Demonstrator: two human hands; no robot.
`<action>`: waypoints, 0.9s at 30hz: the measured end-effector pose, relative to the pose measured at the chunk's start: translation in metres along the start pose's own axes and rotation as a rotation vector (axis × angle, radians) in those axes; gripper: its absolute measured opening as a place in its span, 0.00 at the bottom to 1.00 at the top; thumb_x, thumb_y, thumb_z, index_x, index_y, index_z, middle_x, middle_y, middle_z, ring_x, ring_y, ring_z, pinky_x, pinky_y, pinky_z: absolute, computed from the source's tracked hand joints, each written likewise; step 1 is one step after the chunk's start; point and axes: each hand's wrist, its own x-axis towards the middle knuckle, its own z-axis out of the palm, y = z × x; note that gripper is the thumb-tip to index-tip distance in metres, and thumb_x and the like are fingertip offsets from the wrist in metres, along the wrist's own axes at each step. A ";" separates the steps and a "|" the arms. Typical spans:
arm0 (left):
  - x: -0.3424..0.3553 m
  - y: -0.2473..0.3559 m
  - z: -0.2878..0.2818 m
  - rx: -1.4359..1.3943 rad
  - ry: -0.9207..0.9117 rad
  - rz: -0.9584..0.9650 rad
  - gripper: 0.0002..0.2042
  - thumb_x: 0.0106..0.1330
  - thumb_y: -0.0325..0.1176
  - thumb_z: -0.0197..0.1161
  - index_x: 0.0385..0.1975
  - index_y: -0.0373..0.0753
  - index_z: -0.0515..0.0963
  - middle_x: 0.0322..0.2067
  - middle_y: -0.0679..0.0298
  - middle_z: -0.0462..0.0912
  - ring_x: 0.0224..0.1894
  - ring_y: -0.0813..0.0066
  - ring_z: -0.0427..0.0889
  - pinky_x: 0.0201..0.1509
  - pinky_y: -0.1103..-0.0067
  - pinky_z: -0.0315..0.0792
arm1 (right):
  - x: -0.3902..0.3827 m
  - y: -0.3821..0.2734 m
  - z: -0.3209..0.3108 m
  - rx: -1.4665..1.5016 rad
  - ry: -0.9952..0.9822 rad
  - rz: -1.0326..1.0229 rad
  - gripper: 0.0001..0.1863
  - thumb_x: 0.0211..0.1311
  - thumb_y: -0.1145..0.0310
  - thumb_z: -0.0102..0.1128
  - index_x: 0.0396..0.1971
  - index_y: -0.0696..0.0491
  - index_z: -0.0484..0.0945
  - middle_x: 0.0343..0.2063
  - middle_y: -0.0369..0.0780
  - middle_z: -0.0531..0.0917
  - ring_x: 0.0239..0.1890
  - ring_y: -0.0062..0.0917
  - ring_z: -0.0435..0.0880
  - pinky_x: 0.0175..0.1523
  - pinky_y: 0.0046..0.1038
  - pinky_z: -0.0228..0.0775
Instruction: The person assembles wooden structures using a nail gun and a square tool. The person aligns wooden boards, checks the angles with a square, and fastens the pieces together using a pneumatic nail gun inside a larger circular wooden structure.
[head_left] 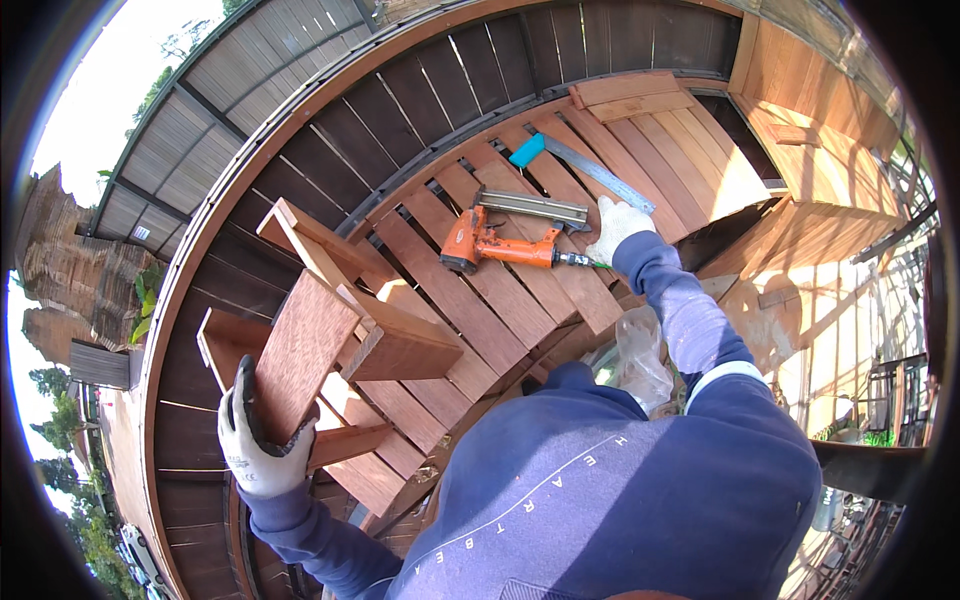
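Observation:
My left hand, in a white glove with dark palm, grips the lower end of a short reddish board beside a wooden frame of joined boards on the slats. My right hand, gloved too, has its fingers curled at the metal blade of a square with a turquoise handle. Just left of that hand, an orange nail gun with a long metal magazine lies on the slatted wood, its air fitting near my fingers.
A curved dark slatted railing runs behind the work. Pale boards lie at the right beside a wooden box. A clear plastic bag sits below my right forearm. Rocks and plants stand beyond the railing at left.

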 end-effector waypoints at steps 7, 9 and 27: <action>-0.011 -0.002 0.004 0.011 0.051 -0.043 0.43 0.36 0.27 0.78 0.62 0.37 0.72 0.55 0.54 0.78 0.52 0.56 0.78 0.59 0.67 0.72 | 0.008 0.021 0.014 0.196 0.256 -0.014 0.31 0.44 0.62 0.73 0.49 0.57 0.75 0.46 0.53 0.81 0.49 0.45 0.82 0.56 0.40 0.74; -0.013 -0.002 0.003 0.030 0.067 -0.021 0.44 0.36 0.27 0.79 0.62 0.37 0.71 0.56 0.54 0.77 0.52 0.56 0.78 0.59 0.67 0.72 | 0.019 0.034 0.007 0.186 0.223 0.016 0.26 0.45 0.66 0.70 0.48 0.57 0.77 0.42 0.52 0.82 0.48 0.47 0.82 0.55 0.40 0.74; -0.029 0.064 -0.037 -1.499 0.427 -0.412 0.40 0.63 0.45 0.62 0.69 0.27 0.54 0.49 0.42 0.79 0.46 0.54 0.85 0.51 0.64 0.81 | -0.104 -0.141 -0.116 1.991 -0.170 -0.919 0.41 0.56 0.79 0.56 0.71 0.60 0.53 0.62 0.49 0.69 0.49 0.28 0.81 0.33 0.17 0.78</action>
